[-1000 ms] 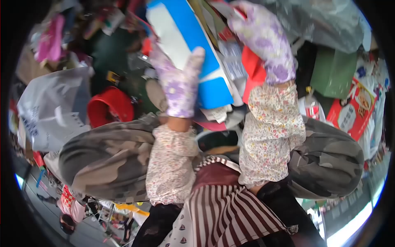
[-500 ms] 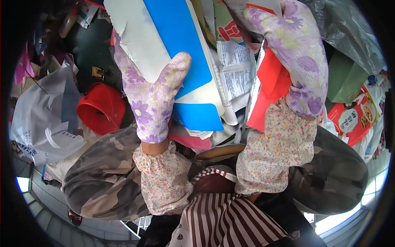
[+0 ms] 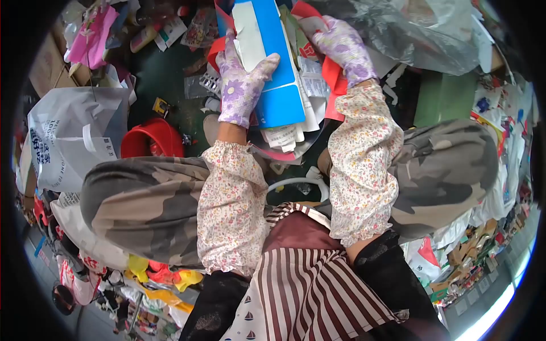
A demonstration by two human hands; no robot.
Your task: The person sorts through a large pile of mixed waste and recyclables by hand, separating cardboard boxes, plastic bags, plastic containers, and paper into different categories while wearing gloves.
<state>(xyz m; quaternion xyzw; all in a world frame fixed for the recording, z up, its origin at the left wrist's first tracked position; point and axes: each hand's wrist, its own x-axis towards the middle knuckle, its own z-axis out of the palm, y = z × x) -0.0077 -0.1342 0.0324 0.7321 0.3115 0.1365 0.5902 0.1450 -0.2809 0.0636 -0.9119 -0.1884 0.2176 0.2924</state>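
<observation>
My left hand (image 3: 242, 85), in a white glove with purple flowers, holds the left side of a blue and white cardboard piece (image 3: 278, 102). Its thumb lies across the front, and a red strip (image 3: 216, 52) shows by its fingers. Behind and beside the cardboard is a bundle of printed papers (image 3: 284, 136). On the other side of the bundle, my right hand (image 3: 348, 51), gloved alike, is closed on a red sheet (image 3: 334, 79); its fingertips are partly hidden. A green printed packet (image 3: 301, 45) sits between the hands.
A red plastic container (image 3: 152, 139) and a white plastic bag (image 3: 77, 136) lie to the left. Clear plastic film (image 3: 415, 34) and a green box (image 3: 445, 99) are at the right. Below the bundle is a white curved handle (image 3: 296, 182). Mixed scrap surrounds my knees.
Both hands and the paper bundle have moved farther from my body, with my arms stretched out. The view has shifted, showing more of my lap and the scrap behind me.
</observation>
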